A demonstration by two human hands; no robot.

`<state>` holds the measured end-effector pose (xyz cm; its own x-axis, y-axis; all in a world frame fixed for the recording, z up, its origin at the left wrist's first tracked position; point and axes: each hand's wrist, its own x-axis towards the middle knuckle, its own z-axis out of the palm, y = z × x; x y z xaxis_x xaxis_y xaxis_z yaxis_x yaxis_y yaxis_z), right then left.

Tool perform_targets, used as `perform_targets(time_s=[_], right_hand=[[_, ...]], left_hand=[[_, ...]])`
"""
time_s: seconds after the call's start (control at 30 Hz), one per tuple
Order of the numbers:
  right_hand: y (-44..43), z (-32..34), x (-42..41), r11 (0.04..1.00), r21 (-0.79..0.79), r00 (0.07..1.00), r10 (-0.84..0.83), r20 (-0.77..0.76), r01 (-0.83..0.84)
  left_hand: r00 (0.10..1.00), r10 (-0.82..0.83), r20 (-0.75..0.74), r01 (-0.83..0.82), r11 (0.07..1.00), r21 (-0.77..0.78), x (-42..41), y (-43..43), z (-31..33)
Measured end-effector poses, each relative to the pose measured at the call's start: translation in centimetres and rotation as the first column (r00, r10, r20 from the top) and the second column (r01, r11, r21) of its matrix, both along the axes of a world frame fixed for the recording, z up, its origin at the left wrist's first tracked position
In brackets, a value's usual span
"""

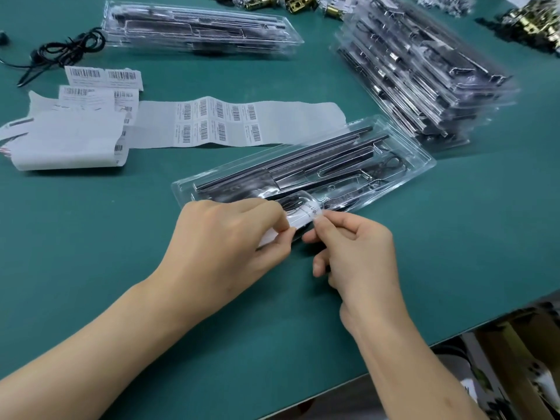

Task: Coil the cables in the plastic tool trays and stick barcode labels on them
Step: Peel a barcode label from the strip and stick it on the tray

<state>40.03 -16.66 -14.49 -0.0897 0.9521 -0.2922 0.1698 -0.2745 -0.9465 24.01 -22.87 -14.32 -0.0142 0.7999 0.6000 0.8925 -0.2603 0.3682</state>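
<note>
Left hand [230, 237] and right hand [357, 247], low centre, each pinching one end of white label [300, 218] between thumb and forefinger. Label touches near edge of clear tool tray [419, 157], mid-frame. Step, likely: sticking label on; cable coil inside, cannot tell. Next move calls for laying label flat, pressing out creases. Tray's long axis runs lower left to upper right, dark tools inside lying along it. Barcode sheet [239, 122] left of centre; tray stack [424, 80] upper right.
</note>
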Motion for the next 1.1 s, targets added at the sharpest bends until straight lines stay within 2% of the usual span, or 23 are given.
perform_targets(time_s=[0.23,0.5,0.77,0.87,0.9,0.97,1.03,1.1], right_hand=[[0.2,0.6,1.4,0.981,-0.141,0.990,0.131,-0.048,-0.136],[-0.1,-0.1,0.7,0.998,0.013,0.996,0.066,0.057,-0.067],[0.0,0.0,0.8,0.997,0.018,0.995,0.075,0.063,-0.077],[0.0,0.1,1.0,0.986,0.142,0.978,0.062,0.198,-0.091],[0.0,0.0,1.1,0.970,0.218,0.949,0.036,0.312,-0.108],[0.1,-0.1,1.6,0.898,0.392,0.816,-0.069,0.574,-0.200],[0.6,0.3,2.4,0.753,0.567,0.687,-0.218,0.694,-0.334],[1.9,0.9,3.2,0.546,0.652,0.640,-0.251,0.726,-0.526]], left_hand=[[1.000,0.013,-0.025,-0.013,1.000,-0.008,0.2,-0.1,0.0],[1.000,-0.010,0.001,0.010,1.000,0.010,0.1,0.0,-0.1],[1.000,-0.005,-0.005,0.005,1.000,0.014,0.2,-0.1,0.1],[1.000,-0.010,-0.010,0.010,1.000,0.004,0.2,-0.1,0.2],[1.000,-0.006,-0.015,0.006,1.000,0.005,0.2,0.0,0.2],[1.000,-0.006,-0.015,0.005,1.000,-0.005,0.1,-0.1,0.2],[1.000,-0.021,-0.002,0.021,0.999,-0.041,0.1,-0.1,0.1],[1.000,-0.023,-0.017,0.022,0.998,-0.052,0.1,-0.1,0.1]])
